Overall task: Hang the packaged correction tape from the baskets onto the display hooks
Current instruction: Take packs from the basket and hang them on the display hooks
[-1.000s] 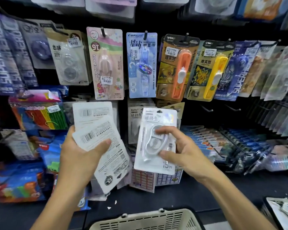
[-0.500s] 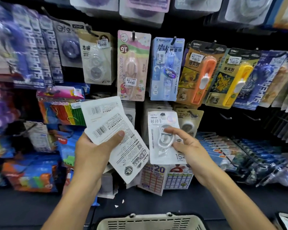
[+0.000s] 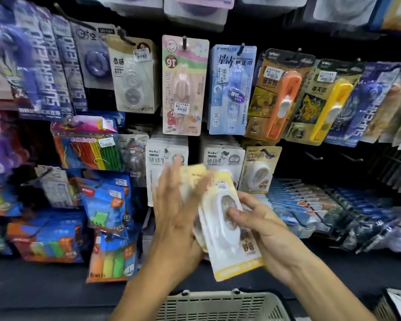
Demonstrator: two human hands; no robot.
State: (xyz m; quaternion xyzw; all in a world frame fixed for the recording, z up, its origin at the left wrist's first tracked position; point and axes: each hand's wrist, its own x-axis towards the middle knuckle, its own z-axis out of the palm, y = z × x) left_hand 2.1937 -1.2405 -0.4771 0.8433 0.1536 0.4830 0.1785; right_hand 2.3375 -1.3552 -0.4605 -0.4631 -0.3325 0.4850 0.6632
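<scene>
Since 0.5 s earlier, the yellow-backed correction tape packs (image 3: pixel 227 230) had been gathered at frame centre, pinched by the right hand (image 3: pixel 262 225), left hand (image 3: pixel 174 218) pressed flat, fingers straight; hanging remained.

Both hands (image 3: pixel 218 218) raised together, close

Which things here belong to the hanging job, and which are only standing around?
Job: yellow-edged correction tape packs between left hand and right hand; beige basket; empty hooks.

Just there: coloured clip packs; pink My Melody pack; orange clip pack.
</scene>
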